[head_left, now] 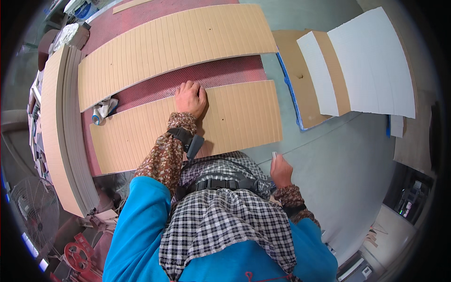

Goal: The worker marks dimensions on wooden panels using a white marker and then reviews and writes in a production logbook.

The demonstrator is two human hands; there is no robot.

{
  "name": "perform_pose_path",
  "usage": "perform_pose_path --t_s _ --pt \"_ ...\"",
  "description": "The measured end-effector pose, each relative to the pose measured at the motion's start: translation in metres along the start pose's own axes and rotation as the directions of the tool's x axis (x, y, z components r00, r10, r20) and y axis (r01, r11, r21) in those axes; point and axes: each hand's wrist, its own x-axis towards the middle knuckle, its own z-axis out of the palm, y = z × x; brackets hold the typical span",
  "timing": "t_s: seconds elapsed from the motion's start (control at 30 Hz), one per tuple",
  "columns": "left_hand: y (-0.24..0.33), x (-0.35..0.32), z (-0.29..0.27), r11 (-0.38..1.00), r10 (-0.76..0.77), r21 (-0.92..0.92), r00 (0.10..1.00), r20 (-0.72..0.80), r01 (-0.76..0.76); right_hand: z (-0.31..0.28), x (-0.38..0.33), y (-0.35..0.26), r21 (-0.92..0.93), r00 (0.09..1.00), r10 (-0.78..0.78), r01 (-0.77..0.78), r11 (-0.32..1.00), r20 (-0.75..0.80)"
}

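A tan panel with parallel grooves [244, 110] lies before me on a red textured work surface [225, 71]. My left hand [189, 97] rests at its far edge, fingers curled over that edge. Beyond it lies a second, longer grooved panel [178, 40], with a strip of the red surface showing between the two. Off the near panel's right end, by my hip, my right hand [282, 171] is closed around a small pale flat piece [274, 155]. Only the tip of that piece shows, so its kind is unclear.
A stack of long panels [70, 127] stands at the left. A crumpled white cloth [104, 109] lies between the grooved panels. At the right, white boards [376, 61] rest on a brown sheet with a blue edge [300, 89]. A fan [34, 207] stands at the lower left.
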Motion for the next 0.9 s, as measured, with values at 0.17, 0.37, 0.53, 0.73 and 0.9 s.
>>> perform_pose_path --t_s 0.17,0.37,0.53,0.73,0.9 --pt "0.000 0.000 -0.005 1.000 -0.014 0.025 0.999 0.038 0.013 -0.012 0.013 -0.014 0.023 0.990 0.048 -0.045 0.999 -0.132" --pt "0.000 0.000 -0.004 1.000 -0.013 0.006 0.999 0.040 0.013 -0.009 0.026 -0.022 0.018 0.995 -0.006 0.008 1.000 -0.098" --pt "0.002 0.001 -0.005 1.000 -0.011 0.003 1.000 0.012 0.011 -0.004 0.027 -0.020 -0.006 0.998 0.000 0.000 1.000 -0.059" --pt "0.001 -0.001 -0.001 1.000 -0.016 -0.002 1.000 -0.019 0.016 -0.006 0.070 -0.030 -0.035 0.999 -0.009 0.008 0.999 -0.047" --pt "0.004 0.000 -0.006 0.999 -0.046 0.007 0.999 0.015 0.046 -0.017 0.161 -0.055 -0.069 0.998 -0.032 0.028 0.997 -0.056"
